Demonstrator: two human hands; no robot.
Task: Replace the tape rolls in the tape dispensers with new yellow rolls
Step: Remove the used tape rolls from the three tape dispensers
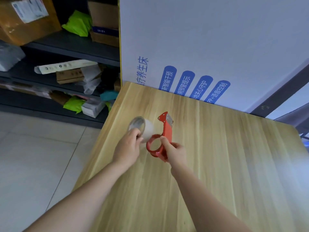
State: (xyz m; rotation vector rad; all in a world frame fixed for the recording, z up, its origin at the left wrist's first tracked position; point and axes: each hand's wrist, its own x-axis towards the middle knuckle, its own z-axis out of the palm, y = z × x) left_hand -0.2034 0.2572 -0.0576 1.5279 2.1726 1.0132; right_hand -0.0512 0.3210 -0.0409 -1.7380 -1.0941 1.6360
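Both hands are engaged above the desk (217, 156), over its far half toward the left edge. My left hand (128, 146) grips the clear tape roll (142, 126), fingers curled round its near rim. My right hand (175, 152) grips the red dispenser (164, 131) at its lower end, thumb pressed on the hoop (153, 144). Finding: the roll lies just beside the hoop on its left and appears to be off it, though I cannot tell from this angle whether the two touch. Step in hand, in my assessment: parting the used roll from the dispenser. Recommended practice: steady the dispenser with the right hand, draw the roll straight sideways along the hoop's axis rather than twisting it, and confirm that no tape end clings to the blade plate (169, 118) at the dispenser's far end before pulling away. Fingers are to be kept off that blade. Set the used roll down near the left edge, apart from the working area. Deficiency noted: no yellow roll is in view on the desk, so one must be fetched before reloading.
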